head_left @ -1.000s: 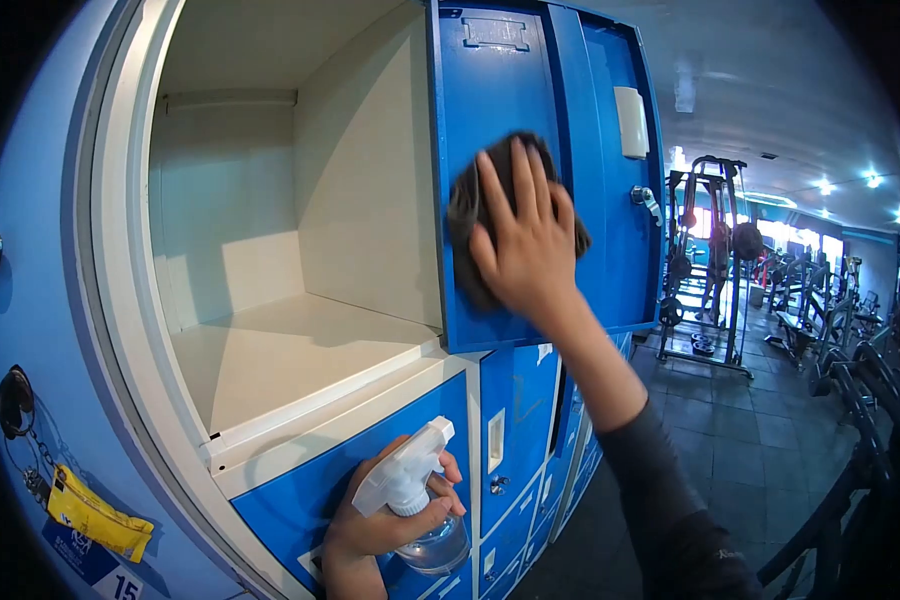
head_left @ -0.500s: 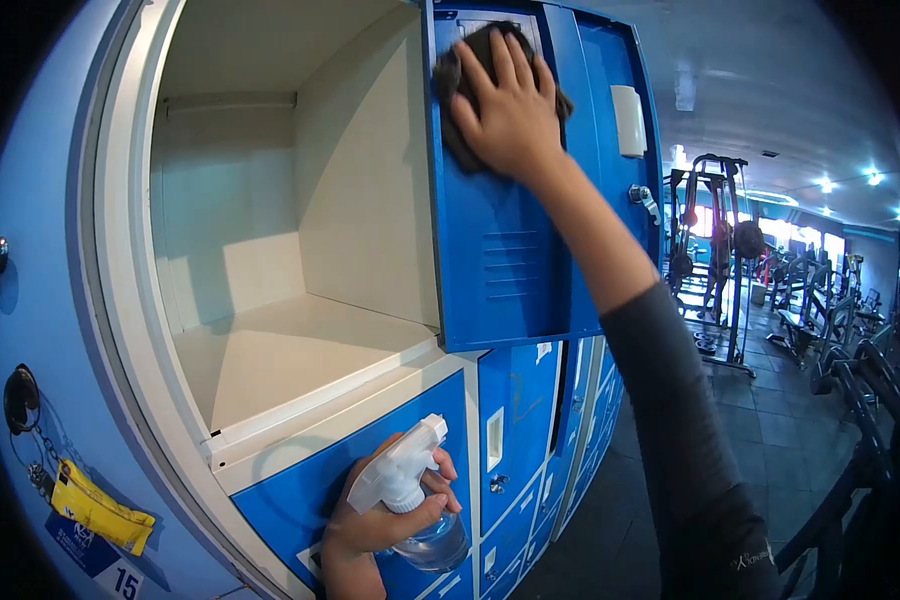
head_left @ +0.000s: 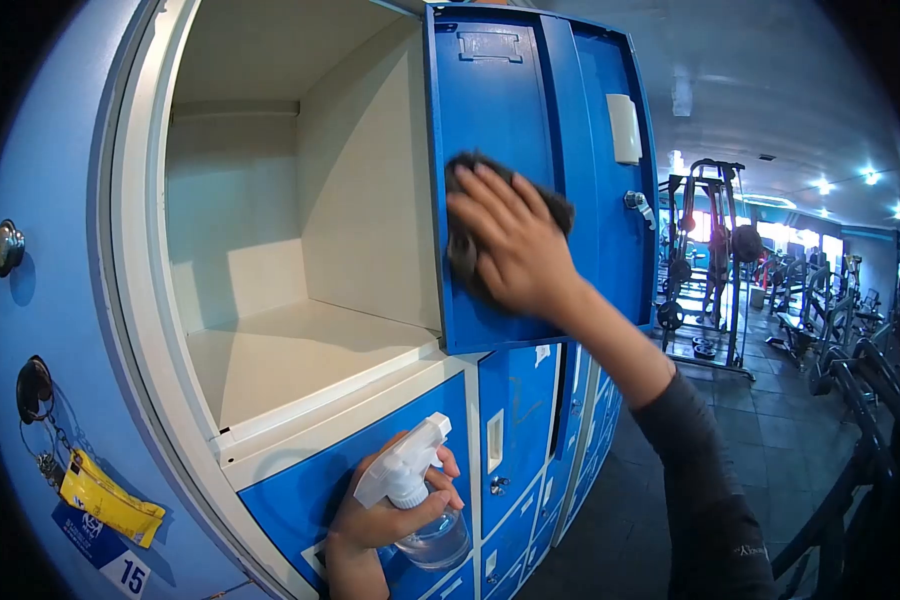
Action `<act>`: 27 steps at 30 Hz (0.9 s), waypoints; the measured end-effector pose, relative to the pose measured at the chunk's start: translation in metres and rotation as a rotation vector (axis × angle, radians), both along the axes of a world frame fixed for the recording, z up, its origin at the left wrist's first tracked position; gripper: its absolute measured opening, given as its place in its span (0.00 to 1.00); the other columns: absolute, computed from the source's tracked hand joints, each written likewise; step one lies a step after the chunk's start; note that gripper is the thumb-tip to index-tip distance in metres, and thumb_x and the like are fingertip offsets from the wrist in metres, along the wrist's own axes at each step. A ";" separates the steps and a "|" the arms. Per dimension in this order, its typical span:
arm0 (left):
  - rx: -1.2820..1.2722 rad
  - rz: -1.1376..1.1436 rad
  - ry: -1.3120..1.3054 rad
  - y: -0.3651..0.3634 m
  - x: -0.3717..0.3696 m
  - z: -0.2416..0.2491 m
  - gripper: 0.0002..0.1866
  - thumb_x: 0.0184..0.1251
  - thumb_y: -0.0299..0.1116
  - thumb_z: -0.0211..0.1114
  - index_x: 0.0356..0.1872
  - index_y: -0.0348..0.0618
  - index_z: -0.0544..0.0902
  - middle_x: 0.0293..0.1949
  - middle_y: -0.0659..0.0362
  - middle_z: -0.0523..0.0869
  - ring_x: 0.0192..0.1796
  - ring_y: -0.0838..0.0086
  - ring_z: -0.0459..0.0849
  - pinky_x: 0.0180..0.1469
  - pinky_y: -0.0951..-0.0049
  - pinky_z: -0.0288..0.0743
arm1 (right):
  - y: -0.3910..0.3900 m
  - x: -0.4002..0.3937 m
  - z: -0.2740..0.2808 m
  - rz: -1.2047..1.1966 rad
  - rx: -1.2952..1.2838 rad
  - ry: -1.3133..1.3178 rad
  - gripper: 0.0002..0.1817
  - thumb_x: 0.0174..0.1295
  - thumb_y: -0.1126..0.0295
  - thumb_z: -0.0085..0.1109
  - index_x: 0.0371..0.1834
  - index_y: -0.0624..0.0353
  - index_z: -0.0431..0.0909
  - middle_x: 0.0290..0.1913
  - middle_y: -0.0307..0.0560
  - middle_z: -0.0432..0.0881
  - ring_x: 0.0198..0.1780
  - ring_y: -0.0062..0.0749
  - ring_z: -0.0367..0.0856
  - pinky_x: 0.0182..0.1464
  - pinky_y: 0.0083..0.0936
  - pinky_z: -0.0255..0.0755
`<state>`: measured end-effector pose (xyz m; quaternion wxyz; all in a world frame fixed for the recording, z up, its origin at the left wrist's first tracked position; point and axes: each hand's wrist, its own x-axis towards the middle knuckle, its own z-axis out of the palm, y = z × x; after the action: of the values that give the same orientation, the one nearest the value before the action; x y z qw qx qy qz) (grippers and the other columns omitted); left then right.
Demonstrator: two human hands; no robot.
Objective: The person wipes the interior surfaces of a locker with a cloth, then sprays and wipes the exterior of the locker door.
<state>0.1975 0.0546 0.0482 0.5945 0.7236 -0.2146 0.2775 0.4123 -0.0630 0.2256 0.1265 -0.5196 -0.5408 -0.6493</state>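
Observation:
My right hand [head_left: 515,240] presses a dark cloth [head_left: 548,205] flat against the inner face of the open blue locker door [head_left: 505,110]. Its fingers lie over the cloth, and the door's vent slots are hidden behind hand and cloth. Lower down, my left hand [head_left: 385,515] is wrapped round a clear spray bottle [head_left: 438,540] with a white trigger head [head_left: 410,462]. The bottle stands tilted in front of a lower blue locker door. To the left of the open door is the cream locker compartment [head_left: 360,200], with nothing seen inside it.
At the left, a pale blue door [head_left: 60,300] carries a round knob [head_left: 8,248], keys with a yellow tag [head_left: 110,498] and a number 15 label [head_left: 132,573]. More blue lockers [head_left: 515,430] run below. Gym machines [head_left: 710,260] stand along the floor at the right.
My right hand has slid the cloth down the door from its top to its lower half, uncovering the label frame. My left hand keeps hold of the spray bottle, almost unmoved.

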 end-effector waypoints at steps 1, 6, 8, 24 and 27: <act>-0.016 -0.001 0.005 -0.001 0.000 0.000 0.23 0.51 0.21 0.70 0.50 0.41 0.74 0.39 0.55 0.82 0.37 0.72 0.87 0.44 0.70 0.80 | 0.008 0.007 0.023 0.050 0.038 -0.023 0.30 0.50 0.69 0.48 0.61 0.61 0.66 0.70 0.53 0.63 0.74 0.45 0.56 0.74 0.46 0.43; -0.044 -0.033 0.057 0.000 -0.001 0.001 0.24 0.51 0.21 0.70 0.51 0.43 0.75 0.40 0.55 0.81 0.38 0.71 0.87 0.45 0.67 0.81 | 0.031 0.021 0.130 0.114 0.274 -0.151 0.30 0.56 0.65 0.47 0.65 0.59 0.61 0.66 0.48 0.69 0.72 0.38 0.59 0.73 0.42 0.49; -0.033 -0.032 0.060 0.001 -0.001 0.000 0.24 0.51 0.22 0.70 0.51 0.44 0.75 0.40 0.55 0.81 0.39 0.71 0.87 0.45 0.66 0.81 | 0.035 0.020 0.152 0.090 0.280 -0.147 0.31 0.56 0.65 0.47 0.66 0.58 0.60 0.65 0.48 0.70 0.72 0.37 0.59 0.72 0.42 0.49; -0.038 0.005 0.058 -0.001 0.000 0.001 0.26 0.51 0.21 0.69 0.53 0.36 0.71 0.39 0.54 0.81 0.37 0.71 0.87 0.43 0.70 0.80 | -0.015 -0.004 -0.054 -0.021 -0.239 0.089 0.35 0.46 0.67 0.53 0.63 0.60 0.66 0.69 0.50 0.64 0.74 0.39 0.55 0.75 0.44 0.40; -0.041 0.040 0.078 -0.006 -0.003 0.005 0.26 0.50 0.20 0.69 0.53 0.36 0.72 0.39 0.54 0.81 0.37 0.71 0.87 0.43 0.69 0.80 | -0.002 -0.005 -0.036 -0.005 -0.051 0.072 0.34 0.48 0.63 0.50 0.62 0.62 0.67 0.70 0.51 0.63 0.74 0.39 0.54 0.74 0.43 0.40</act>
<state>0.1944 0.0481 0.0535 0.6115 0.7256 -0.1710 0.2653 0.4074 -0.0654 0.1894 0.1311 -0.5468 -0.5509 -0.6167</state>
